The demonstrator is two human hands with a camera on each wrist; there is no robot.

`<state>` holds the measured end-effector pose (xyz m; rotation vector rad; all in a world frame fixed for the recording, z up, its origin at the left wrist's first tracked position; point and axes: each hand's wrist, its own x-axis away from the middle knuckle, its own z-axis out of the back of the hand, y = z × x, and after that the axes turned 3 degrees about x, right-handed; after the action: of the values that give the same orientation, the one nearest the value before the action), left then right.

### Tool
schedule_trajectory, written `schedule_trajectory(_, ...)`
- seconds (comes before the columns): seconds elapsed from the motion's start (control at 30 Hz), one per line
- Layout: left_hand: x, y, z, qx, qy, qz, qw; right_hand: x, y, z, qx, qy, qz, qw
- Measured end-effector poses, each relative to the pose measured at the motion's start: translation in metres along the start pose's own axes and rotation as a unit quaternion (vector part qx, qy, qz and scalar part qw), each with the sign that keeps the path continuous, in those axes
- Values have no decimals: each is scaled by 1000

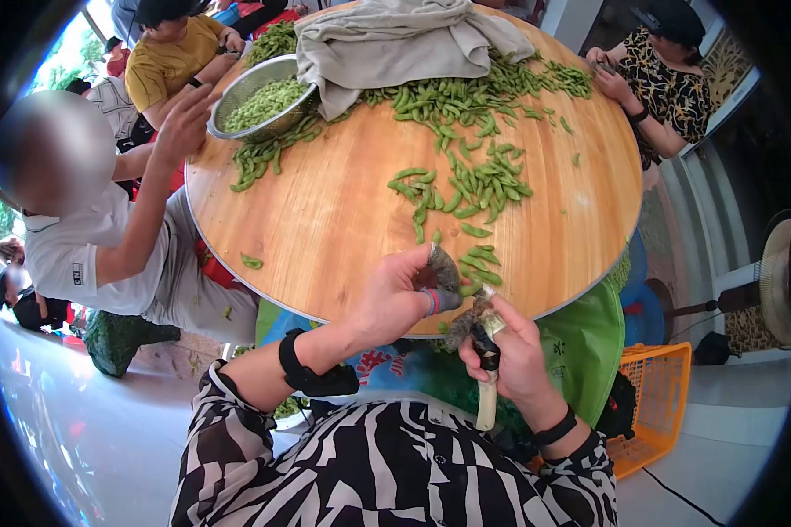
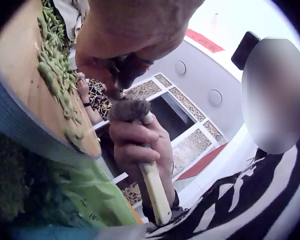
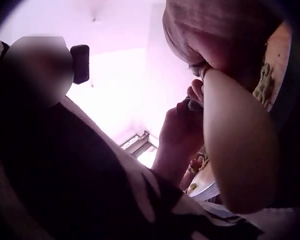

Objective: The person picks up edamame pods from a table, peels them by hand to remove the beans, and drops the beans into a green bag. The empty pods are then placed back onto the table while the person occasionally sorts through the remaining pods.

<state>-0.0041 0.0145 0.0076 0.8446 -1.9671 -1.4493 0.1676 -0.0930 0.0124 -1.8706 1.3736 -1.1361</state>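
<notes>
Writing first: green bag (image 1: 580, 338) under the table edge has printed characters, one looks like 水, rest too small or cut off. Blue printed area (image 1: 387, 362) in front of the lap has white characters, partly covered, can't read. Small dark sleeve tag on the white shirt (image 1: 114, 263) at left, letters unclear. Red strip (image 2: 205, 40) on the wall in the left wrist view, marks not legible. No brand I can read on the tool.

Grip: right hand (image 1: 511, 356) is clamped on the tool (image 1: 487, 386), fingers curled round its pale handle, black wrap near the top. Handle butt sticks out below the fist, pointing down toward the lap. Grey cover on a right-hand digit. Left hand (image 1: 394, 294) is just beside it, grey covers on thumb and a finger, a pinkish band on the finger cover. Can't tell if those tips are together or pinching anything; wrist views are dark and blurred there.

Pods: green pods (image 1: 492, 180) lie loose on the round wooden table (image 1: 325, 220), a trail running down to the near edge by both hands. Bigger pile at the far side, partly under grey cloth (image 1: 404, 53). Metal colander (image 1: 259, 132) at far left holds pale green beans.
</notes>
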Motion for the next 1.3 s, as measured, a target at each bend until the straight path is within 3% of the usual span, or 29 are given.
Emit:
schedule_trajectory(0.17, 1, 0, -7, 17, 14, 24, 999, 3, 3, -1, 44, -14, 58, 997)
schedule_trajectory(0.8, 2, 16, -16, 63, -28, -21, 997, 8, -6, -2, 30, -34, 105, 993)
schedule_trajectory(0.87, 1, 20, -11, 162, -56, 54, 984, 10, -12, -7, 14, -22, 99, 995)
schedule_trajectory(0.9, 1, 23, -9, 161, -55, 52, 984, 12, -15, -8, 15, -24, 100, 995)
schedule_trajectory(0.97, 1, 27, -6, 329, -158, 108, 925, 15, -18, -8, -51, -86, 79, 992)
schedule_trajectory(1.1, 6, 37, -15, 330, -143, 138, 923, 15, -17, -1, -48, -124, 94, 987)
schedule_trajectory(1.13, 9, 42, -21, 133, -103, 52, 984, 15, -15, 0, -73, -109, 82, 988)
schedule_trajectory(1.17, 10, 46, -25, -71, -57, -36, 995, 15, -14, 0, -99, -94, 70, 988)
schedule_trajectory(1.2, 11, 48, -25, -72, -58, -38, 995, 16, -15, -1, -98, -95, 72, 988)
schedule_trajectory(1.23, 12, 50, -23, -257, -66, -205, 942, 16, -17, -2, -98, -103, 80, 987)
schedule_trajectory(1.27, 14, 53, -22, -426, -69, -357, 828, 17, -17, -4, -100, -110, 88, 985)
schedule_trajectory(1.3, 18, 60, -26, -496, -56, -389, 774, 16, -17, -5, -101, -112, 89, 985)
